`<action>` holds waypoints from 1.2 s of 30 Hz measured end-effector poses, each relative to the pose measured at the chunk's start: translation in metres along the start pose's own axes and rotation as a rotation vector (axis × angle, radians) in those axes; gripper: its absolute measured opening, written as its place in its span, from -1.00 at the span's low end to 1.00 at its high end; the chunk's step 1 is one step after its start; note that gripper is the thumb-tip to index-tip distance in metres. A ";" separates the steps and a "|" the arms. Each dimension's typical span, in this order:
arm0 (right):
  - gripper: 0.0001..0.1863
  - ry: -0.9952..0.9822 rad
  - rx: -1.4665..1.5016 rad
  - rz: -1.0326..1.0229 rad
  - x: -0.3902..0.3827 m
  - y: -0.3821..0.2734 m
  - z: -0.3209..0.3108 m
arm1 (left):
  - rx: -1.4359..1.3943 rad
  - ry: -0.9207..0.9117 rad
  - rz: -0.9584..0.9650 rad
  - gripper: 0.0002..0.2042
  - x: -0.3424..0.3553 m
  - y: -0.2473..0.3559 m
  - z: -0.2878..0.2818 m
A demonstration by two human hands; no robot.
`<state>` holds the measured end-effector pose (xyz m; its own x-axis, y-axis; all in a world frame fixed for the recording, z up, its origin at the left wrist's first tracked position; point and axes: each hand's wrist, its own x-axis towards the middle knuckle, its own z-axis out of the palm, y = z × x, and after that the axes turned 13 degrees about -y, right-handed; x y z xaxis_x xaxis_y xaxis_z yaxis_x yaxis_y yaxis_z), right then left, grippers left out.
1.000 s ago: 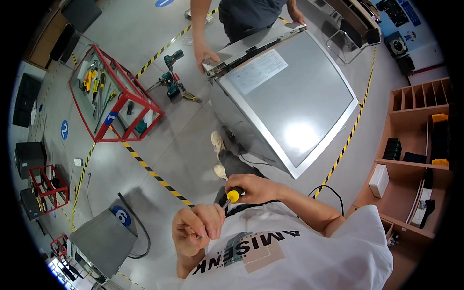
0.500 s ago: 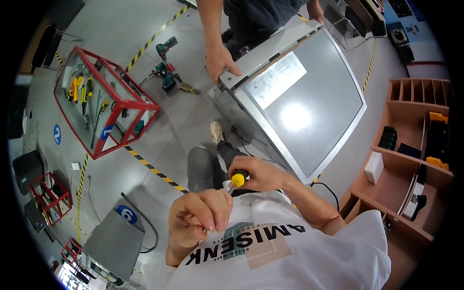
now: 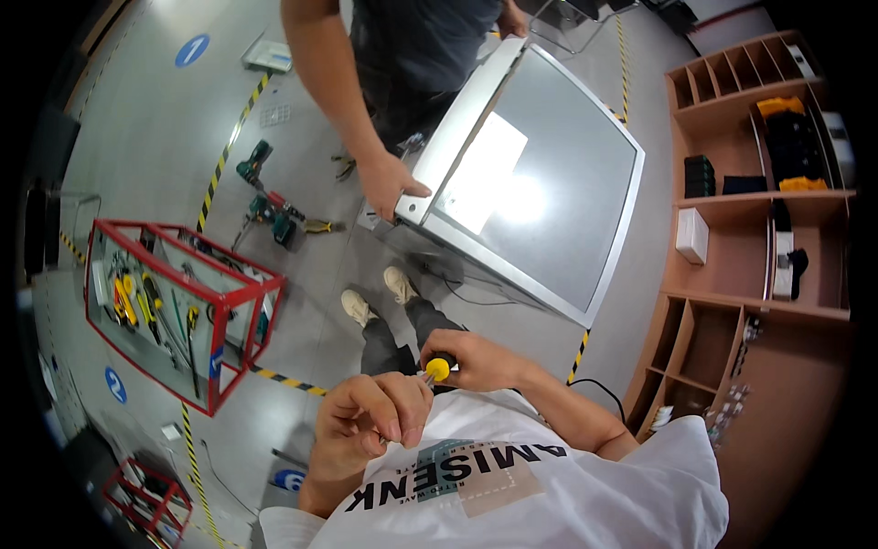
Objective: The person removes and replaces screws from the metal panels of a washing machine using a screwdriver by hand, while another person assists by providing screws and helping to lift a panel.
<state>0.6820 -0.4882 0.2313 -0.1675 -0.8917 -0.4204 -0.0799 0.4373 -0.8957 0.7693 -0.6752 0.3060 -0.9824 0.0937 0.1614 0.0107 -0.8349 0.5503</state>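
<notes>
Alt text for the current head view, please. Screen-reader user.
A person's right hand holds a black-and-yellow screwdriver, its shaft running into the closed fingers of the left hand. Beyond, a co-worker's hand touches a large silver appliance. Green power tools and a red-framed tool case sit left; wooden shelving stands right.

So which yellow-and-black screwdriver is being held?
The screwdriver held in your right hand and reaching your left hand; the other screwdrivers are at the red-framed cart.
</notes>
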 end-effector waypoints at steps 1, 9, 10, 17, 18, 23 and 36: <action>-0.69 0.020 0.005 0.002 0.001 0.000 0.002 | 0.003 -0.005 -0.011 -0.72 0.002 0.003 -0.001; -0.68 0.119 -0.004 -0.026 0.005 -0.007 0.006 | -0.061 -0.170 -0.013 -0.79 0.008 0.011 -0.011; -0.68 0.134 0.000 -0.029 0.004 -0.008 0.007 | -0.062 -0.180 -0.021 -0.79 0.010 0.012 -0.011; -0.67 0.193 0.007 -0.070 0.004 -0.007 0.008 | 0.019 -0.165 -0.082 -0.73 0.020 0.018 -0.001; -0.67 0.198 0.010 -0.074 0.004 -0.007 0.008 | 0.051 -0.147 -0.100 -0.71 0.022 0.019 0.000; -0.68 0.222 0.027 -0.081 0.003 -0.007 0.008 | 0.005 -0.184 -0.107 -0.75 0.023 0.018 0.000; -0.72 0.218 0.045 -0.062 -0.004 -0.005 0.002 | -0.014 -0.193 -0.132 -0.75 0.030 0.013 0.007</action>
<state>0.6851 -0.4872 0.2368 -0.3719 -0.8686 -0.3273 -0.0536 0.3721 -0.9266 0.7415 -0.6790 0.3240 -0.9211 0.3039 0.2433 -0.1196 -0.8156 0.5662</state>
